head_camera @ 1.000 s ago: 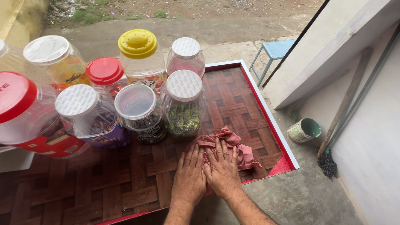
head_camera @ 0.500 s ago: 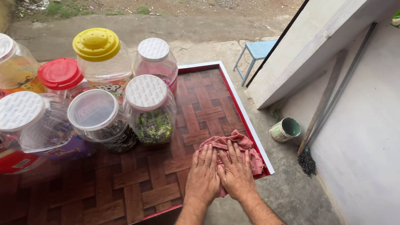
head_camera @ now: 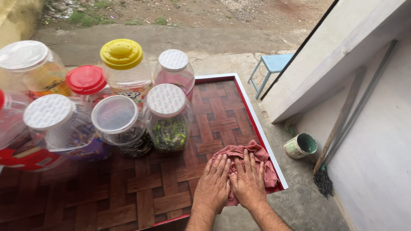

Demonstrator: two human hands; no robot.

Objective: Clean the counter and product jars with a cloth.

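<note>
Left hand [head_camera: 212, 184], right hand [head_camera: 248, 183] flat, side by side; fingers spread, pressing pink cloth [head_camera: 244, 152] on table [head_camera: 141, 201].

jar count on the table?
8 visible: back row clear-lid jar, red-lid jar, yellow-lid jar, white-lid jar; front row big red jar, two white-lid jars, clear-lid jar. More may sit off-frame left.

Your left hand [head_camera: 213, 186] and right hand [head_camera: 247, 183] lie flat, palms down, side by side and touching, fingers stretched forward and slightly spread. Both forearms reach in from the near edge of the table, close to its right corner.
</note>
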